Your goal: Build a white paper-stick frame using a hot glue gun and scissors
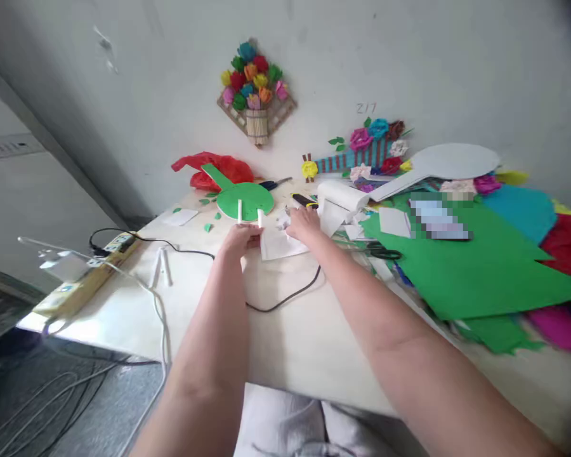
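My left hand (244, 238) is closed around a thin white paper stick (240, 211) that points upward. Just right of its fingertips, a sheet of white paper (282, 247) lies on the table, with a narrow white roll (261, 219) standing at its left edge. My right hand (305, 225) is on the far right part of this sheet, fingers bent and pressed together on it; its fingertips are partly hidden. Crumpled white scraps (283, 219) lie by those fingers. Behind both hands is a green paddle-shaped cutout (245, 200).
A yellow-black cutter (304, 201), a white roll (343, 195) and black-handled scissors (383, 251) lie nearby. Green sheets (457, 279) and a phone (439, 219) cover the right side. At left are white sticks (165, 266), a power strip (88, 279) and a black cable (285, 302).
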The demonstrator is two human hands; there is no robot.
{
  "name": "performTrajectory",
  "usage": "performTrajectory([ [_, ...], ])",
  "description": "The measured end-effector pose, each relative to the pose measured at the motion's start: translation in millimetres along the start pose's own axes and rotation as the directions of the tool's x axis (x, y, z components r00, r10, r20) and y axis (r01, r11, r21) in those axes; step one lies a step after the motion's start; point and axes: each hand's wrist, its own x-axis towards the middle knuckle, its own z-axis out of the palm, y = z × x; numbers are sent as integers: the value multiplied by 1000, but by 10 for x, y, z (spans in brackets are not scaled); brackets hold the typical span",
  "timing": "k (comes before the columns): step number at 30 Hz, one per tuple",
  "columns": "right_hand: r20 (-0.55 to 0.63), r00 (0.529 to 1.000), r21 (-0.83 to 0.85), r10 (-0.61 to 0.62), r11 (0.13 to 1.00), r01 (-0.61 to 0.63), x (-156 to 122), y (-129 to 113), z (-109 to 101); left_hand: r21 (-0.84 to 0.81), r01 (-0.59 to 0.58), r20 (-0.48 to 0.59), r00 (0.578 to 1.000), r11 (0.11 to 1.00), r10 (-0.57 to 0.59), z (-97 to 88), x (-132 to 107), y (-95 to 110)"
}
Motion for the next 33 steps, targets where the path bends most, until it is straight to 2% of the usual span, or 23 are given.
performTrajectory([
  [9,74,992,24,102,994,-104,11,9,74,50,8,0,1000,999,-8,17,-54,38],
  [13,45,998,40,41,998,-43,19,34,152,96,-2,-39,999,995,6,61,-81,60],
  [16,-4,998,53,63,997,-63,26,48,176,137,-37,-53,998,990,45,91,-92,61],
  [22,-159,969,166,189,973,-162,37,81,22,192,-69,-58,995,979,82,111,-74,33],
  [25,-140,950,317,279,922,-224,70,118,-85,210,-80,-87,991,974,100,102,-61,20],
  [27,-73,947,465,311,851,-244,102,147,-132,216,-85,-95,990,973,108,96,-59,17],
  [29,31,952,659,304,710,-248,127,171,-156,210,-86,-96,989,974,108,89,-60,15],
  [31,151,958,837,246,484,-256,134,184,-162,175,-74,-94,991,982,91,81,-61,15],
  [33,247,956,924,161,259,-282,123,183,-156,116,-57,-70,995,992,65,69,-60,13],
])
